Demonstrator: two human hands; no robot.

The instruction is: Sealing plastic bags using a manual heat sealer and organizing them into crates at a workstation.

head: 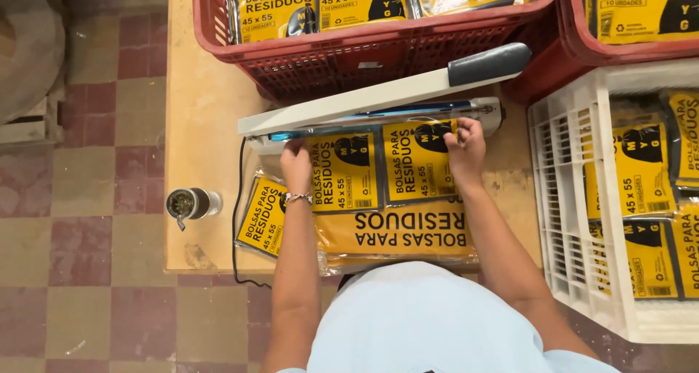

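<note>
head view, two hands (pixel 378 154) (both gripping), two yellow packets (pixel 382 170), one sealer (pixel 386 107)

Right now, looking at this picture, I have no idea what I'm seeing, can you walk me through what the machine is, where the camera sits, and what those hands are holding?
The camera sits on the person's head, looking straight down. The long white device with a grey handle is a bench-top heat sealer, its arm raised. The left hand and right hand each pinch the top edge of yellow packets in clear plastic, held at the sealer's bar. More yellow packets lie stacked beneath on the wooden table. A red crate behind and a white crate to the right hold similar packets. A small jar stands at the left.
</note>
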